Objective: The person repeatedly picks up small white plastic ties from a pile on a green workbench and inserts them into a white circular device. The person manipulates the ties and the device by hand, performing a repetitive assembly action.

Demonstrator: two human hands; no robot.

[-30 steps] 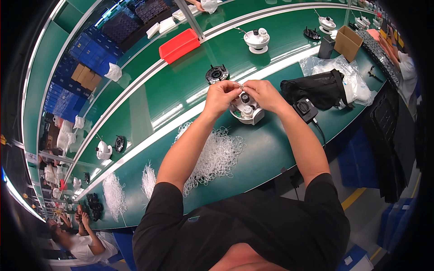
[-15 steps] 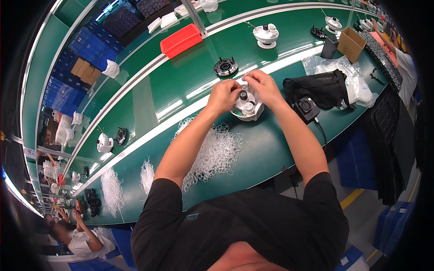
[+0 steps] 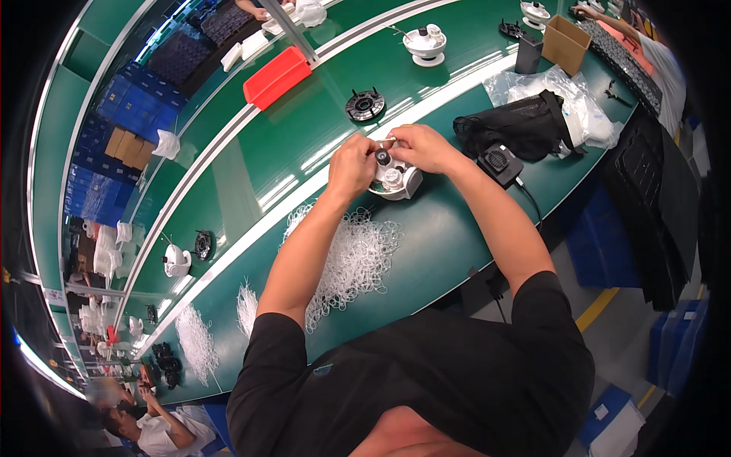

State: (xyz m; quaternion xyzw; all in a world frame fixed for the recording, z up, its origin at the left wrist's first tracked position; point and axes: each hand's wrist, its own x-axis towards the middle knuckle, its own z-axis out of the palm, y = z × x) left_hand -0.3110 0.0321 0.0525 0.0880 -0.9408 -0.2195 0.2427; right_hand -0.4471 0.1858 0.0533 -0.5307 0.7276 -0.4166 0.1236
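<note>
A white rounded device housing (image 3: 397, 192) with its inner parts exposed sits on the green bench in front of me. Inside it are a dark cylindrical part (image 3: 382, 156) and a round white part (image 3: 393, 177). My left hand (image 3: 354, 166) is at the housing's left rim, its fingers bent inward. From the right, my right hand (image 3: 423, 148) reaches over the far side of the housing with its fingers pinched together. Both sets of fingertips come close together behind the dark part, closed on something too small to make out. Just beyond lies a black round base (image 3: 365, 104).
Left of the housing lies a heap of white looped cords (image 3: 354, 255). On the right are a black mesh bag (image 3: 518, 133), a small black device with a cable (image 3: 499, 162) and clear plastic bags (image 3: 582, 114). A red tray (image 3: 277, 78) and another white device (image 3: 424, 47) stand farther back.
My view has shifted, so the bench items sit a little differently in the picture. My right hand has come lower and closer to my left over the housing. A person's hands now show at the top.
</note>
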